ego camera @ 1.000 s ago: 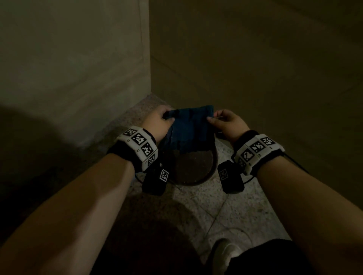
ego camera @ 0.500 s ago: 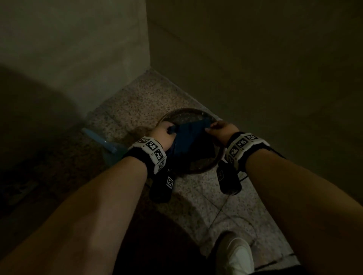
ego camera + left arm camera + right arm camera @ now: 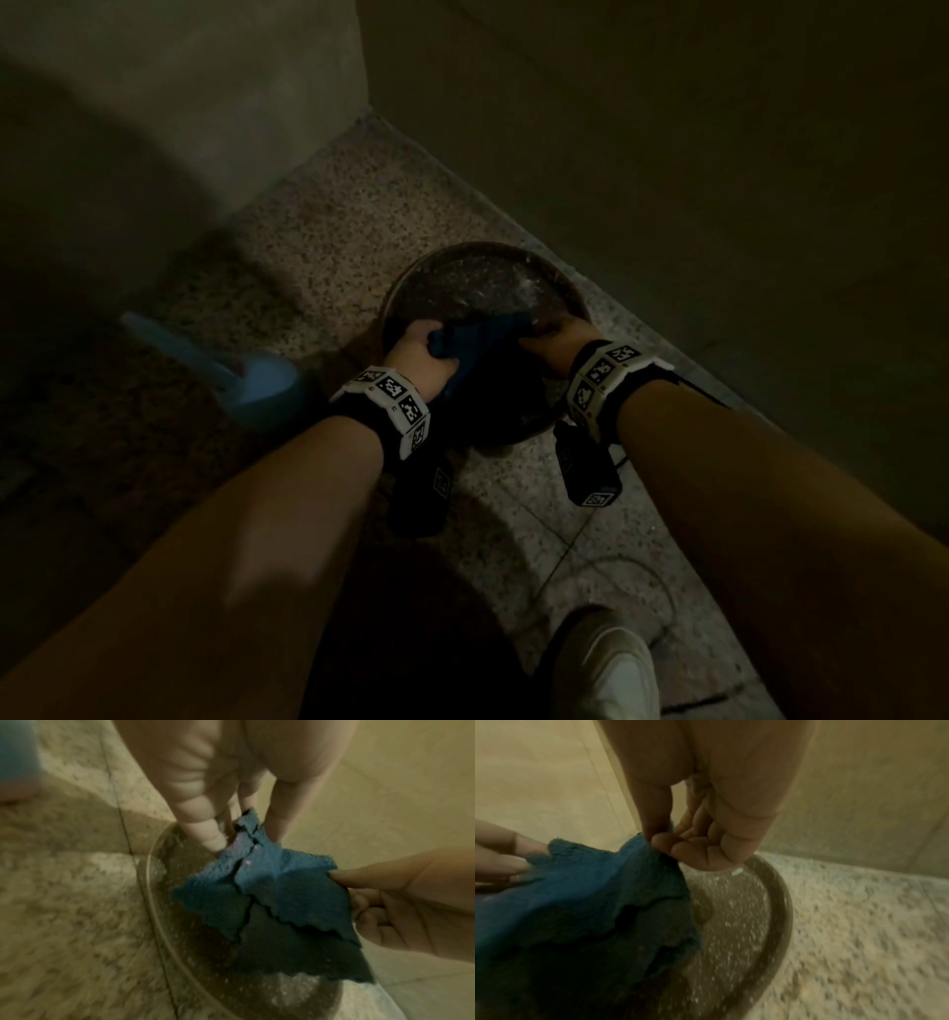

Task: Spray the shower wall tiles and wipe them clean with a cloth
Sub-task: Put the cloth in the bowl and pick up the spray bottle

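A folded blue cloth point(image 3: 482, 344) hangs between my two hands over a round dark basin point(image 3: 513, 257) on the speckled floor. My left hand point(image 3: 421, 354) pinches its left corner, thumb against fingers point(image 3: 213, 835). My right hand point(image 3: 557, 342) pinches the right corner. In the left wrist view the blue cloth point(image 3: 259, 888) is layered and droops into the basin point(image 3: 151, 892). The right wrist view has my thumb and forefinger point(image 3: 659, 841) clamped on the cloth point(image 3: 598, 892) above the basin point(image 3: 780, 902). Beige wall tiles point(image 3: 667, 154) rise behind the basin.
A light blue scoop with a long handle point(image 3: 257, 385) lies on the floor left of the basin. Two tiled walls meet in a corner point(image 3: 362, 56) beyond it. My white shoe point(image 3: 611, 673) stands on the floor at the lower right.
Both hands have lowered the cloth from in front of the wall down into the basin. The cloth now sags instead of hanging flat, and my view has tilted down toward the floor.
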`<control>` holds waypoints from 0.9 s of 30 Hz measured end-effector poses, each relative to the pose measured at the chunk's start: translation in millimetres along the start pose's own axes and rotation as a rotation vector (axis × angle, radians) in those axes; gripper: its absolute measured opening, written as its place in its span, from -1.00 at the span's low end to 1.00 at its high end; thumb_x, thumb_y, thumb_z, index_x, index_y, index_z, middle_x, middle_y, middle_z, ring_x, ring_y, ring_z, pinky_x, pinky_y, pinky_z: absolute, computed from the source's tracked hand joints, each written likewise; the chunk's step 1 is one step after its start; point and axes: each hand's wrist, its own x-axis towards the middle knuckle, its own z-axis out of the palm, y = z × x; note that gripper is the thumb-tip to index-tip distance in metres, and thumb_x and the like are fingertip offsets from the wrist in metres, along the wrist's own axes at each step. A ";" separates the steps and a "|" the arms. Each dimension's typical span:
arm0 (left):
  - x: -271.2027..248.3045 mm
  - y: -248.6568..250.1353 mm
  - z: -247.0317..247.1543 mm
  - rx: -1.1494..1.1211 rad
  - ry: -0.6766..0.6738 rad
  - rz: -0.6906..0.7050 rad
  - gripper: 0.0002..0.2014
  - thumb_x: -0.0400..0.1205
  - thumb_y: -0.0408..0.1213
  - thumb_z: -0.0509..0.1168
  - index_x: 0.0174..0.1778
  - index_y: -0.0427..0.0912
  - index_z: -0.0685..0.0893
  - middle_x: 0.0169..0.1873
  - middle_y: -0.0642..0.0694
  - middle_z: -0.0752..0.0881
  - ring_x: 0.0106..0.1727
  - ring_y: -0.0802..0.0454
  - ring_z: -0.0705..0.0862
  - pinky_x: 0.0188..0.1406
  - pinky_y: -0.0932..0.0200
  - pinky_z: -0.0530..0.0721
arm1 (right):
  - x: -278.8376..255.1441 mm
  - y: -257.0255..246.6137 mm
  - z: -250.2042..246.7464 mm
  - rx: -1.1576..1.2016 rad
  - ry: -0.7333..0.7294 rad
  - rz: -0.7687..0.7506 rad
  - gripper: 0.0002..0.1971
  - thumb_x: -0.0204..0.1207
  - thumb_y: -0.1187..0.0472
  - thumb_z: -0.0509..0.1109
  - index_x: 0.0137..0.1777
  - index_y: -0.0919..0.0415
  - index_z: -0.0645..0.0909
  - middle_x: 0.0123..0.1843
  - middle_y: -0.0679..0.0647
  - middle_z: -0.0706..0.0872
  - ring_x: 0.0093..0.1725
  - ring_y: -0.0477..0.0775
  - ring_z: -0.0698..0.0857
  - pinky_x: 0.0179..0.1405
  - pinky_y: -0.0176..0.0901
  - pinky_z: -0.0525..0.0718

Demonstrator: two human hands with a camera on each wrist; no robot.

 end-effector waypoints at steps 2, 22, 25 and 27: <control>4.7 -1.2 3.3 -0.005 -0.018 -0.013 -0.46 0.62 -0.33 0.29 0.52 -0.15 0.32 0.45 -0.21 0.46 0.41 -0.19 0.50 0.30 0.10 0.49 | 5.8 2.6 3.1 -0.026 -0.014 0.016 -0.61 0.60 0.10 0.31 0.39 0.21 0.53 0.33 0.17 0.62 0.30 0.23 0.61 0.35 0.03 0.57; 9.6 -9.3 15.3 -0.030 -0.096 -0.005 -0.44 0.64 -0.41 0.23 0.58 -0.17 0.28 0.51 -0.16 0.43 0.50 -0.12 0.42 0.43 0.15 0.37 | 16.3 16.9 8.8 -0.193 -0.038 0.042 -0.56 0.65 0.10 0.19 0.51 0.17 0.41 0.46 0.21 0.52 0.39 0.26 0.53 0.31 -0.06 0.51; 2.4 -8.0 11.2 -0.031 -0.075 -0.005 -0.46 0.63 -0.36 0.24 0.56 -0.18 0.32 0.50 -0.16 0.44 0.48 -0.12 0.45 0.43 0.08 0.42 | 7.3 13.0 5.8 -0.192 -0.029 0.023 -0.57 0.64 0.11 0.21 0.48 0.21 0.44 0.42 0.23 0.55 0.35 0.26 0.57 0.31 -0.02 0.54; -4.0 -7.0 7.5 -0.022 -0.042 0.008 -0.51 0.63 -0.34 0.25 0.51 -0.18 0.39 0.46 -0.14 0.49 0.45 -0.10 0.48 0.38 0.10 0.45 | 1.1 8.8 4.6 -0.209 -0.032 0.013 -0.60 0.65 0.12 0.20 0.44 0.24 0.49 0.40 0.24 0.58 0.34 0.26 0.57 0.30 -0.02 0.53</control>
